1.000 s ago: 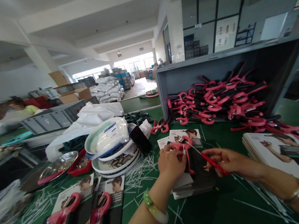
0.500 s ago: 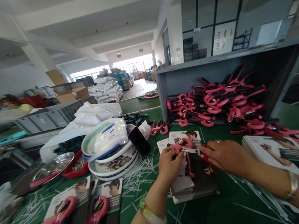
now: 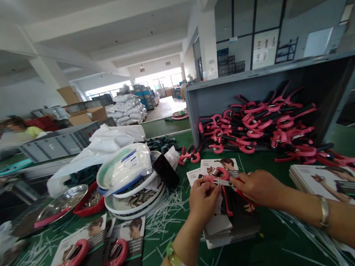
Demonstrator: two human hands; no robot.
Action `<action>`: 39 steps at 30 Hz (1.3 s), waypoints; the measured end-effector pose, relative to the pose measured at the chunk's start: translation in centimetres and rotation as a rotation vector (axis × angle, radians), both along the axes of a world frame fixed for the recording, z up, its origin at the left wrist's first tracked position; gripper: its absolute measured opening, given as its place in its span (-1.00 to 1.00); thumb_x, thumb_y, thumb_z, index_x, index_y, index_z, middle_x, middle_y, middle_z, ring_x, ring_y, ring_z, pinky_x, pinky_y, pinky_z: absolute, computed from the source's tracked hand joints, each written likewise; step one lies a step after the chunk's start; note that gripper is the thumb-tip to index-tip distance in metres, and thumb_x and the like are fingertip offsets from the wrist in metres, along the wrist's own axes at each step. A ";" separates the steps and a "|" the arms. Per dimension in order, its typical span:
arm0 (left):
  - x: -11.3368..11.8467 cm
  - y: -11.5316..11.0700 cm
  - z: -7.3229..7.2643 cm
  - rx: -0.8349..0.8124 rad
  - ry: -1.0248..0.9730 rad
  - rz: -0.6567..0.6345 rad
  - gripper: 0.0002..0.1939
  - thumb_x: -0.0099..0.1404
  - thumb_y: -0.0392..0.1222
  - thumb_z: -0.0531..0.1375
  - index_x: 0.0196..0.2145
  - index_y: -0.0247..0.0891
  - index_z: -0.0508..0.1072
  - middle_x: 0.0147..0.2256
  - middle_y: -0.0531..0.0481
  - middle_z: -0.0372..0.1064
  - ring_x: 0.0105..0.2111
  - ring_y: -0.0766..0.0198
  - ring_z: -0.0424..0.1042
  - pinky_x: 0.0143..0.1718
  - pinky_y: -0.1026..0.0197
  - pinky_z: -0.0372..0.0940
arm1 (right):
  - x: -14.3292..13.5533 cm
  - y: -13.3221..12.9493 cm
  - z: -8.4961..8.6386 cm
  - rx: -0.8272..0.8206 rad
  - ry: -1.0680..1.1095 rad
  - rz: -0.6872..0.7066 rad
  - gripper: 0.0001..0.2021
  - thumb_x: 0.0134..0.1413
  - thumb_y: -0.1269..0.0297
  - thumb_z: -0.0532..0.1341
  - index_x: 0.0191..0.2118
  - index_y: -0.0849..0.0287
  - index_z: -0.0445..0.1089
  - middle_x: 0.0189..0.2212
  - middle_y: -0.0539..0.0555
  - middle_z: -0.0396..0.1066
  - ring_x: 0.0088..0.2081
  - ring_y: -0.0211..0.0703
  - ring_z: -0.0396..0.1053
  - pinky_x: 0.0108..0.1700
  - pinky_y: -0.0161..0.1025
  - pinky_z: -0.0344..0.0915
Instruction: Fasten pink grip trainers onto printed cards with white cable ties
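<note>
Red-handled cutting pliers (image 3: 224,182) are in my right hand (image 3: 261,188), their metal jaws pointing left toward my left fingertips. My left hand (image 3: 204,201) is closed in a pinch beside the jaws; what its fingertips hold is hidden. Between the hands, a pair of pink-and-black pliers (image 3: 221,173) with a rounded head lies on top of a stack of printed cards (image 3: 233,232). My left fingers touch or nearly touch its pink head. Two more pink-and-black pliers (image 3: 66,263) lie on printed cards (image 3: 134,224) at the lower left.
A grey crate (image 3: 276,69) on its side holds many pink-and-black pliers. Another card stack (image 3: 325,185) stands at right. At left are stacked bowls (image 3: 135,203), a phone (image 3: 166,172), a red tray (image 3: 89,206) and a metal dish (image 3: 63,202). Thin white strips (image 3: 163,212) litter the green table.
My right hand has shifted slightly left and down, its fingers now more closed around the red handles. The cutting jaws have moved a little left, closer to my left fingertips.
</note>
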State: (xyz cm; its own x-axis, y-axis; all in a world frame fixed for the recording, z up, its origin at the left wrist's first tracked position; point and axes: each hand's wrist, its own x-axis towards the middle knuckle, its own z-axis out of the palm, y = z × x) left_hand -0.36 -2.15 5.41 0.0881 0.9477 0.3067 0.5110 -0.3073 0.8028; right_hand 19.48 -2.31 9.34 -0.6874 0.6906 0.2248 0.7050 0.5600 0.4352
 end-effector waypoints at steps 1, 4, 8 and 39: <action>0.1 0.0 -0.1 0.004 -0.003 0.014 -0.82 0.16 -0.15 0.20 -0.56 -0.21 0.45 -0.29 -0.02 0.37 -0.13 0.20 0.30 -0.06 0.16 0.19 | 0.0 0.1 0.0 -0.022 0.001 0.011 -0.67 0.07 0.47 0.04 -0.04 0.21 0.36 -0.40 0.18 0.46 -0.51 -0.15 0.40 -0.55 -0.29 0.02; 0.4 -0.1 -0.2 0.003 -0.035 0.060 -0.83 0.16 -0.15 0.20 -0.55 -0.21 0.45 -0.27 -0.02 0.34 -0.14 0.21 0.30 -0.06 0.16 0.19 | 0.0 0.2 -0.1 -0.093 0.000 0.012 -0.68 0.04 0.46 0.06 -0.06 0.24 0.36 -0.39 0.19 0.48 -0.51 -0.14 0.41 -0.55 -0.30 0.03; 0.1 0.1 -0.3 0.000 -0.141 0.113 -0.78 0.19 -0.10 0.15 -0.52 -0.24 0.45 -0.26 -0.03 0.31 -0.19 0.23 0.32 -0.09 0.19 0.22 | 0.2 0.1 0.8 -0.244 0.047 -0.038 -0.74 0.07 0.37 0.07 -0.13 0.18 0.38 -0.38 0.15 0.51 -0.43 -0.11 0.45 -0.50 -0.31 0.09; -4.0 -0.2 -1.2 -0.297 -0.242 -0.060 -0.67 0.04 0.03 0.24 -0.36 -0.27 0.57 -0.47 -0.01 0.50 -0.50 0.29 0.38 -0.44 0.28 0.22 | -5.2 6.8 7.8 -1.282 0.021 -0.136 -0.43 -0.48 -0.15 0.36 -0.30 0.16 0.52 -0.67 -0.13 0.24 -0.64 -0.38 0.12 -0.61 -0.42 0.04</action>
State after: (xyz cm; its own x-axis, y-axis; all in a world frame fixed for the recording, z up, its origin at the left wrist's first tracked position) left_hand -4.36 -2.36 4.26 0.1048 0.9937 0.0386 0.2843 -0.0672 0.9564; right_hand 14.24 4.51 17.14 -0.5994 0.4842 -0.6374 0.7891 0.4910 -0.3691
